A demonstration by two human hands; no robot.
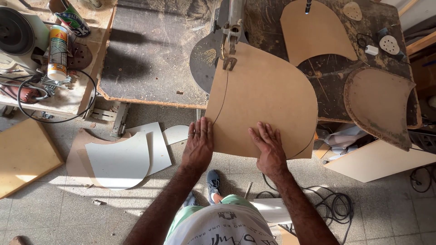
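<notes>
I had both palms pressed flat on the brown fibreboard panel [265, 97], the left hand [198, 146] at its near left edge and the right hand [269, 147] near the middle of its near edge, fingers of both spread wide and gripping nothing. The panel lay on the round saw table [203, 56] and overhung the tiled floor [68, 213], with the saw blade guide [230, 45] at the panel's far edge where a thin curved cut line [222, 97] ran back toward my left hand. Pale cut-off pieces [122, 156] lay on the floor to the left, and a black cable [334, 204] coiled to the right.
</notes>
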